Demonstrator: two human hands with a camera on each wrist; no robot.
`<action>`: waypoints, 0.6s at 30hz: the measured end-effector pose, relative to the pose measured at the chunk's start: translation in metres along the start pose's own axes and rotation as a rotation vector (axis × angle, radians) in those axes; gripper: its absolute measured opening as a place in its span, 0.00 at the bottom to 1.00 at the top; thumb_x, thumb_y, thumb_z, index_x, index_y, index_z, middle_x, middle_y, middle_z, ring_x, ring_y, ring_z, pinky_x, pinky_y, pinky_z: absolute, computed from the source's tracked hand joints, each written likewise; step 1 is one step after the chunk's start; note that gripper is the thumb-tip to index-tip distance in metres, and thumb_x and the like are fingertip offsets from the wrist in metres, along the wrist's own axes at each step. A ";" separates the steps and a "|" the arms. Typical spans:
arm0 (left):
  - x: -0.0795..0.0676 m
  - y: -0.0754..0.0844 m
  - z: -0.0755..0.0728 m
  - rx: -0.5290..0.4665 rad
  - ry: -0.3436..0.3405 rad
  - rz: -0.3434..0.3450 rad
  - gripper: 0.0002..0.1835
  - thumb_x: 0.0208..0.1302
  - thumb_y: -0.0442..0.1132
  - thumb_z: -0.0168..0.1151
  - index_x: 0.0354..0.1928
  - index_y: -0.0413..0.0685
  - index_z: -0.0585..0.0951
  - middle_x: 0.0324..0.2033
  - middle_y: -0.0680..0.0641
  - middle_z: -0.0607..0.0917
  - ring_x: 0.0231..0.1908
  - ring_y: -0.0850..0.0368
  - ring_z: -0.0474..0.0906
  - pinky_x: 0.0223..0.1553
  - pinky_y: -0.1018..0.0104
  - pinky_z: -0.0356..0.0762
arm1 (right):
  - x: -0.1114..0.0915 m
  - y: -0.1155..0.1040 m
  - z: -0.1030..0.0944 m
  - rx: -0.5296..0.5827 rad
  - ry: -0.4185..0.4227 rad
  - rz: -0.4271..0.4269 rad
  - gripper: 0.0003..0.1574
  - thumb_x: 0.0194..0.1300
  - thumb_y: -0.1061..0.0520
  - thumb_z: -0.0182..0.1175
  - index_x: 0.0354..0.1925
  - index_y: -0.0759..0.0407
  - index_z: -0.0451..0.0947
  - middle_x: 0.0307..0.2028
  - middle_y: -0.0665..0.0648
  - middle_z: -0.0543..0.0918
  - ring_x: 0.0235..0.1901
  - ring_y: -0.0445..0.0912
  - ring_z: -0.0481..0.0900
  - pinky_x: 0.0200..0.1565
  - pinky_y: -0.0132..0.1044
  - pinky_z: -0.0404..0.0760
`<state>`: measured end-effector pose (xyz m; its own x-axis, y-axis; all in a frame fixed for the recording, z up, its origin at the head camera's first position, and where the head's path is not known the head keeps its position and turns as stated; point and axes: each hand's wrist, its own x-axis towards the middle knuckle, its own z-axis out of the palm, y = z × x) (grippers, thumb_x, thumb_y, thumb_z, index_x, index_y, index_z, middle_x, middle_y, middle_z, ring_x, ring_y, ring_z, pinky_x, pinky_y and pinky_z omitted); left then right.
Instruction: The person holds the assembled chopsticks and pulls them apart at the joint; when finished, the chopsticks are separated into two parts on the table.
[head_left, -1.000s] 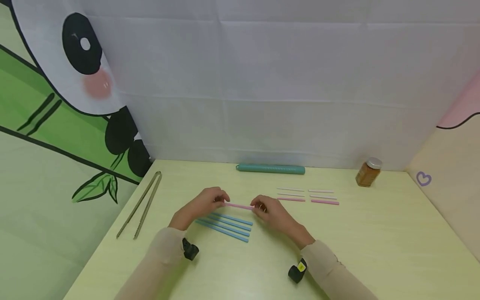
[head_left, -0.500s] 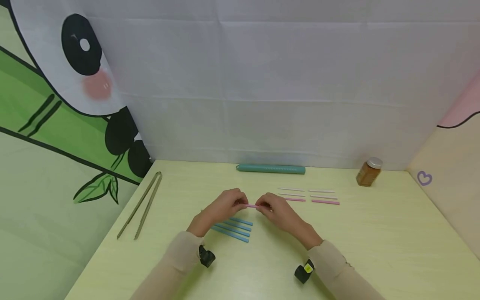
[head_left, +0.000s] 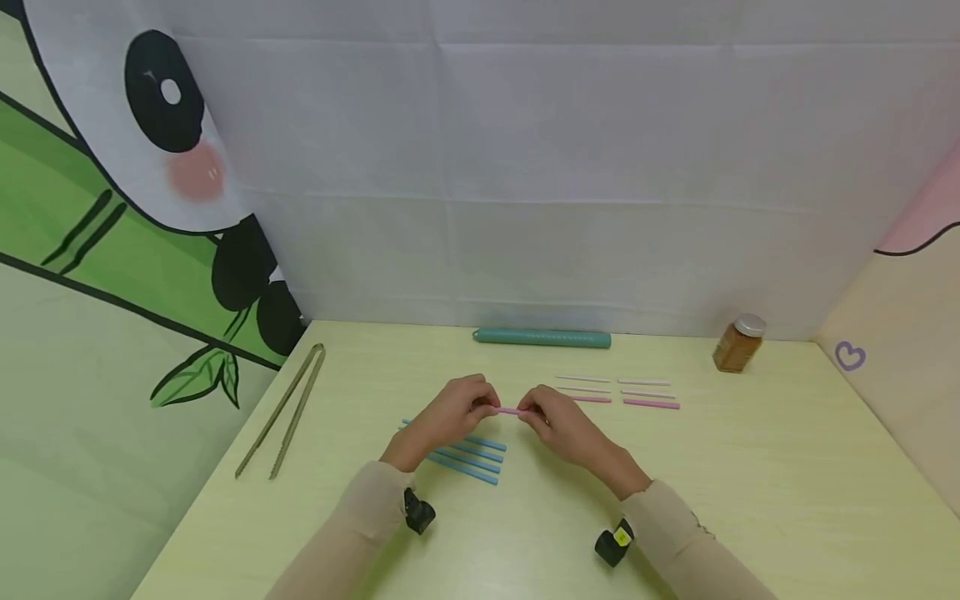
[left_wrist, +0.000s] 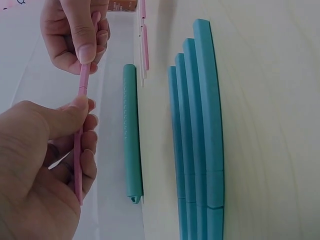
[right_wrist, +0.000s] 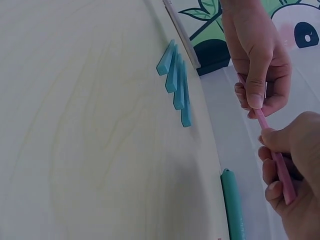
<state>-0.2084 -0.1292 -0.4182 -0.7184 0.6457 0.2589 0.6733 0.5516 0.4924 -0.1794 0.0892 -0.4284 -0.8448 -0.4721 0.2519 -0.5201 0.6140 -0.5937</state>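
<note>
The left hand [head_left: 459, 410] is now closer to the right hand [head_left: 557, 421], leaving only a short stretch of pink rod [left_wrist: 84, 78] between their fingertips; both hands pinch it, apparently giving a firm hold either side of its seam [left_wrist: 83, 87], while blue rods [left_wrist: 207, 100] lie on the table [head_left: 787, 467], just nearside of the left hand's fingers

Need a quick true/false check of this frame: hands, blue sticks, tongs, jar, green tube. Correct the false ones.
1. The left hand and right hand both hold one pink stick. True.
2. Six blue sticks are lying there. False: four blue sticks.
3. The tongs lie on the table's left side. True.
4. The jar has no lid on. False: the jar has its silver lid on.
5. The green tube lies near the back edge. True.
</note>
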 end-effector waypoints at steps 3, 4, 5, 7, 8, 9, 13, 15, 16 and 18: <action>0.002 0.000 0.001 0.000 0.008 0.005 0.04 0.65 0.36 0.60 0.36 0.45 0.83 0.29 0.51 0.77 0.29 0.63 0.73 0.32 0.73 0.73 | -0.001 0.001 -0.001 -0.008 0.012 -0.007 0.04 0.68 0.59 0.57 0.39 0.58 0.77 0.34 0.51 0.78 0.30 0.40 0.70 0.34 0.30 0.74; 0.002 0.000 0.002 -0.001 0.009 0.004 0.04 0.65 0.36 0.61 0.36 0.45 0.83 0.29 0.51 0.77 0.29 0.62 0.73 0.32 0.73 0.74 | -0.002 0.001 -0.001 -0.010 0.016 -0.005 0.04 0.68 0.59 0.57 0.39 0.58 0.77 0.34 0.51 0.78 0.30 0.40 0.70 0.35 0.30 0.74; 0.002 0.000 0.002 -0.002 0.011 0.004 0.04 0.65 0.36 0.61 0.36 0.45 0.83 0.29 0.51 0.77 0.29 0.62 0.73 0.33 0.73 0.74 | -0.002 0.002 0.000 -0.011 0.017 -0.005 0.04 0.68 0.59 0.57 0.39 0.58 0.77 0.34 0.51 0.78 0.31 0.40 0.70 0.35 0.30 0.74; 0.003 0.000 0.003 0.001 0.013 0.003 0.04 0.65 0.36 0.61 0.35 0.45 0.83 0.29 0.51 0.77 0.29 0.62 0.73 0.33 0.73 0.74 | -0.003 0.003 0.000 -0.013 0.019 -0.001 0.04 0.69 0.59 0.56 0.39 0.58 0.77 0.35 0.51 0.78 0.31 0.39 0.70 0.35 0.30 0.74; 0.004 0.001 0.004 0.003 0.014 0.004 0.04 0.65 0.36 0.61 0.35 0.45 0.83 0.29 0.51 0.77 0.29 0.62 0.74 0.33 0.73 0.74 | -0.003 0.004 0.000 -0.013 0.019 0.003 0.04 0.69 0.59 0.56 0.39 0.59 0.77 0.35 0.51 0.78 0.31 0.40 0.71 0.34 0.30 0.74; 0.005 0.001 0.004 0.007 0.014 0.004 0.04 0.65 0.36 0.61 0.35 0.45 0.83 0.29 0.51 0.77 0.29 0.62 0.74 0.33 0.73 0.74 | -0.004 0.004 -0.001 -0.014 0.018 0.007 0.04 0.69 0.59 0.56 0.39 0.59 0.76 0.35 0.51 0.78 0.31 0.39 0.70 0.34 0.30 0.74; 0.007 0.004 0.004 -0.003 0.008 -0.004 0.04 0.65 0.37 0.60 0.35 0.46 0.83 0.29 0.52 0.78 0.29 0.62 0.73 0.33 0.73 0.74 | -0.006 0.003 -0.003 -0.017 0.016 0.024 0.04 0.70 0.59 0.55 0.39 0.59 0.75 0.35 0.52 0.77 0.30 0.40 0.70 0.34 0.30 0.73; 0.008 0.005 0.004 -0.013 0.008 -0.013 0.04 0.65 0.37 0.60 0.36 0.46 0.83 0.29 0.52 0.78 0.29 0.63 0.73 0.32 0.73 0.74 | -0.006 0.004 -0.004 -0.030 0.018 0.018 0.04 0.70 0.59 0.55 0.39 0.59 0.75 0.35 0.52 0.77 0.30 0.40 0.69 0.33 0.30 0.72; 0.009 0.005 0.003 -0.019 0.009 -0.018 0.04 0.65 0.37 0.60 0.36 0.46 0.83 0.29 0.52 0.78 0.29 0.63 0.73 0.32 0.73 0.73 | -0.006 0.004 -0.005 -0.035 0.020 0.014 0.04 0.70 0.60 0.55 0.39 0.59 0.75 0.35 0.52 0.77 0.30 0.40 0.69 0.33 0.30 0.72; 0.010 0.006 0.003 -0.022 0.014 -0.024 0.04 0.65 0.36 0.60 0.35 0.46 0.83 0.29 0.52 0.78 0.28 0.64 0.72 0.31 0.73 0.73 | -0.006 0.005 -0.006 -0.046 0.024 0.005 0.04 0.70 0.60 0.55 0.39 0.59 0.75 0.35 0.52 0.77 0.30 0.39 0.69 0.33 0.29 0.72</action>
<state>-0.2108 -0.1181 -0.4154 -0.7368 0.6250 0.2579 0.6517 0.5549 0.5171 -0.1772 0.0985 -0.4284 -0.8497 -0.4542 0.2677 -0.5209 0.6447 -0.5595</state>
